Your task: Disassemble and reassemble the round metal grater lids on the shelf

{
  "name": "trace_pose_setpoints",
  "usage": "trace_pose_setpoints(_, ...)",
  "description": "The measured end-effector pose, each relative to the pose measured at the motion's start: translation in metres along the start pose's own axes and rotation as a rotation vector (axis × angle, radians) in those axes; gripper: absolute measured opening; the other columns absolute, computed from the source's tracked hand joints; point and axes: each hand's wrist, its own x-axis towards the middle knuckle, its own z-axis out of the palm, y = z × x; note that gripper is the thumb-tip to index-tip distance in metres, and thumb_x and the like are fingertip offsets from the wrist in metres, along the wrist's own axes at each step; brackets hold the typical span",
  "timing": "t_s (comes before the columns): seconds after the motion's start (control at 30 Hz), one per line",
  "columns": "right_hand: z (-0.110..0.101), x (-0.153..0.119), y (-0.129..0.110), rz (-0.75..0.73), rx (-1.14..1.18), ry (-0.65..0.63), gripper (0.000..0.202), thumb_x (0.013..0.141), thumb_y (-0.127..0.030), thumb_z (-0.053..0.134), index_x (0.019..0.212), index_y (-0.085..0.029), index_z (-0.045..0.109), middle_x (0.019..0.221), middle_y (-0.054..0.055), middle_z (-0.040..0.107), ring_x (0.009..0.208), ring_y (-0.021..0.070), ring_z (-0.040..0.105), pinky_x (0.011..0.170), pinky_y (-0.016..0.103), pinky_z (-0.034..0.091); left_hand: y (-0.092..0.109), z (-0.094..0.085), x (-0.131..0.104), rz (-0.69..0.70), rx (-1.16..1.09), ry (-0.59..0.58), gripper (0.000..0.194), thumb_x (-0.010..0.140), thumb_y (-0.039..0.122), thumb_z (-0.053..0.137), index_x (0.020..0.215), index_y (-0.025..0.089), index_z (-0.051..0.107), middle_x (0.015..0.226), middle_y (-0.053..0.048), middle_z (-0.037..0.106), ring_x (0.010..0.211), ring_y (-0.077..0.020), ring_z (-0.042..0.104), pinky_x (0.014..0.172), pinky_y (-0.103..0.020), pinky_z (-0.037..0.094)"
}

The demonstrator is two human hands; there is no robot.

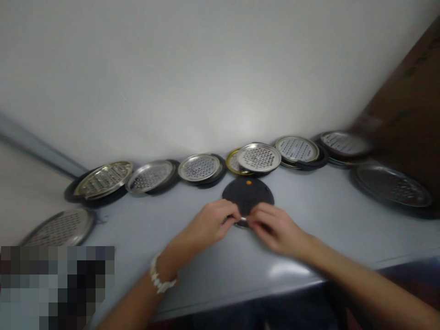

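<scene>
A round black disc (244, 192) with an orange spot lies on the grey table in front of me. At its near edge, my left hand (220, 219) comes in from the left, fingers pinched together. Facing it, my right hand (275, 227) pinches in the same way, almost touching the left fingertips. Between the fingertips shows a small pale strip (243, 218), too small and blurred to name. A shiny curved edge lies just below it. My fingers cover part of the disc's near side. A white bracelet (161, 277) circles my left wrist.
Several round metal graters, such as this one (259, 158), line the wall on black round bases. More graters lie at the far left (60, 227) and right (392, 185). A dark brown cardboard surface (409, 105) stands at right. The table (240, 266) ends just before me.
</scene>
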Motion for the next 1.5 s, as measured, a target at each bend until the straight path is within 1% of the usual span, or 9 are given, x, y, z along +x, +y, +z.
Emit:
trace_pose_setpoints(0.17, 0.0040, -0.0027, 0.0018, -0.034, -0.030, 0.032, 0.015, 0.094, -0.010, 0.051, 0.093, -0.019, 0.063, 0.088, 0.009, 0.065, 0.081, 0.0192, 0.060, 0.070, 0.030, 0.052, -0.0019, 0.0032, -0.0016, 0.045, 0.024, 0.001, 0.013, 0.089, 0.007, 0.059, 0.088, 0.018, 0.067, 0.091, -0.004, 0.072, 0.088, -0.0178, 0.065, 0.084, -0.029, 0.050)
trace_pose_setpoints(0.33, 0.0062, -0.0046, 0.0033, -0.042, -0.046, 0.061, 0.014, 0.091, -0.009, 0.053, 0.092, -0.019, 0.063, 0.092, 0.010, 0.065, 0.083, 0.0192, 0.061, 0.072, 0.031, 0.053, 0.0026, 0.0023, -0.0010, 0.052, 0.072, -0.012, 0.015, 0.088, 0.005, 0.059, 0.087, 0.017, 0.067, 0.090, -0.005, 0.072, 0.088, -0.0185, 0.065, 0.083, -0.029, 0.049)
trace_pose_setpoints(0.5, 0.0081, -0.0069, 0.0037, -0.061, -0.090, 0.082, 0.015, 0.091, -0.009, 0.054, 0.093, -0.020, 0.063, 0.095, 0.010, 0.067, 0.087, 0.0209, 0.062, 0.076, 0.035, 0.054, 0.0042, 0.0013, -0.0001, 0.055, 0.089, -0.028, 0.016, 0.088, 0.005, 0.058, 0.087, 0.018, 0.067, 0.088, -0.004, 0.072, 0.087, -0.0188, 0.065, 0.082, -0.029, 0.049)
trace_pose_setpoints(0.77, 0.0083, -0.0062, 0.0035, -0.065, -0.100, 0.064, 0.014, 0.092, -0.010, 0.053, 0.091, -0.020, 0.063, 0.093, 0.011, 0.068, 0.084, 0.0212, 0.062, 0.075, 0.035, 0.053, -0.0027, 0.0040, -0.0001, 0.090, 0.037, -0.013, 0.019, 0.088, 0.004, 0.057, 0.085, 0.018, 0.069, 0.090, -0.004, 0.074, 0.087, -0.0180, 0.066, 0.085, -0.030, 0.049)
trace_pose_setpoints(0.93, 0.0059, -0.0035, 0.0032, -0.057, -0.089, 0.031, 0.014, 0.092, -0.010, 0.052, 0.089, -0.019, 0.063, 0.091, 0.011, 0.067, 0.084, 0.0206, 0.062, 0.074, 0.033, 0.053, -0.0041, 0.0045, 0.0009, 0.073, 0.012, -0.007, 0.019, 0.088, 0.006, 0.057, 0.086, 0.019, 0.070, 0.091, -0.005, 0.074, 0.087, -0.0180, 0.067, 0.085, -0.030, 0.050)
trace_pose_setpoints(1.1, 0.0031, -0.0016, 0.0031, -0.080, -0.098, -0.011, 0.014, 0.090, -0.008, 0.052, 0.089, -0.018, 0.063, 0.089, 0.011, 0.067, 0.083, 0.0211, 0.062, 0.074, 0.033, 0.053, -0.0019, 0.0017, 0.0061, 0.069, 0.007, -0.037, 0.021, 0.086, 0.004, 0.057, 0.082, 0.018, 0.071, 0.088, -0.004, 0.075, 0.085, -0.0177, 0.067, 0.084, -0.030, 0.049)
trace_pose_setpoints(1.2, 0.0022, -0.0018, 0.0033, -0.083, -0.093, -0.013, 0.015, 0.090, -0.008, 0.052, 0.090, -0.019, 0.063, 0.089, 0.011, 0.067, 0.083, 0.0209, 0.062, 0.073, 0.032, 0.053, -0.0007, 0.0002, 0.0078, 0.073, 0.015, -0.056, 0.022, 0.085, 0.004, 0.056, 0.081, 0.018, 0.071, 0.085, -0.004, 0.074, 0.083, -0.0180, 0.066, 0.082, -0.030, 0.048)
trace_pose_setpoints(1.3, 0.0015, -0.0020, 0.0036, -0.076, -0.098, -0.018, 0.015, 0.089, -0.008, 0.053, 0.090, -0.019, 0.063, 0.092, 0.011, 0.068, 0.084, 0.0212, 0.063, 0.074, 0.033, 0.054, -0.0011, 0.0002, 0.0075, 0.087, 0.022, -0.061, 0.023, 0.085, 0.003, 0.055, 0.081, 0.018, 0.071, 0.086, -0.004, 0.073, 0.084, -0.0181, 0.065, 0.082, -0.030, 0.048)
trace_pose_setpoints(1.5, 0.0014, -0.0012, 0.0001, -0.039, -0.188, -0.073, 0.016, 0.090, -0.006, 0.052, 0.088, -0.017, 0.064, 0.090, 0.011, 0.067, 0.083, 0.0211, 0.062, 0.074, 0.032, 0.053, -0.0023, 0.0007, 0.0068, 0.113, 0.048, -0.076, 0.020, 0.088, 0.006, 0.056, 0.084, 0.019, 0.071, 0.089, -0.005, 0.073, 0.088, -0.0193, 0.065, 0.085, -0.031, 0.048)
